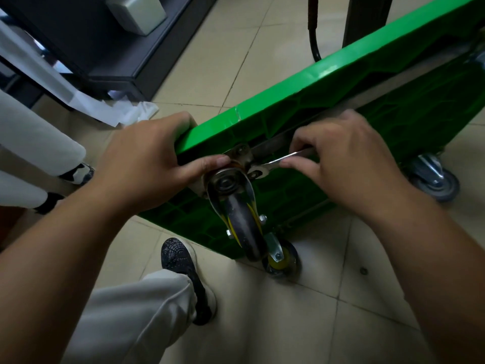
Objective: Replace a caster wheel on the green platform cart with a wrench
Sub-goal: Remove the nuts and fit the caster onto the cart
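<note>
From the head view, the green platform cart (pixel 341 82) stands tipped up on its long edge on the tiled floor (pixel 315 324), its ribbed underside turned toward the person; at the near upper corner a caster wheel (pixel 242 227) with a dark tyre and yellow hub hangs from a metal mounting plate (pixel 242 153) fixed against the underside; the left hand (pixel 141 158) grips that corner of the cart, fingers curled over the top edge and out of sight behind it, thumb pressed flat just beside the plate; the right hand (pixel 349 158) pinches the handle of a slim silver wrench (pixel 283 158) between curled fingers and thumb, the wrench head set on a bolt at the right side of the plate; a second caster (pixel 282 258) touches the floor below the first, and a grey third caster (pixel 433 179) shows at the right, past the right hand; the person's own dark shoe (pixel 183 266) and pale trouser leg (pixel 131 311) lie beneath the left forearm; at the left edge stand another person's pale-trousered legs (pixel 34 137); behind are a dark cabinet (pixel 91 35), crumpled white sheeting (pixel 126 111) at its foot, and a black hose (pixel 313 35) behind the cart.
</note>
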